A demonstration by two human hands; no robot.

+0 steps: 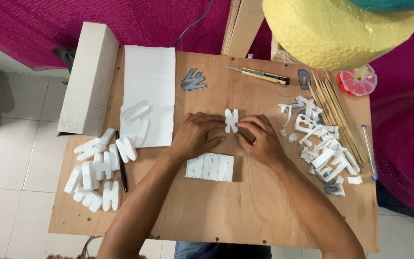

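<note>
Both hands meet over the middle of a plywood table. My left hand and my right hand pinch a small white foam letter between their fingertips, holding it just above the wood. Right below my wrists lies a white foam strip with letter outlines drawn on it in pen. The undersides of my fingers are hidden.
Cut foam letters and a black pen lie at the left, beside a foam sheet and a thick foam block. Foam scraps, wooden skewers, a utility knife, grey letter templates and a yellow foam dome lie toward the right.
</note>
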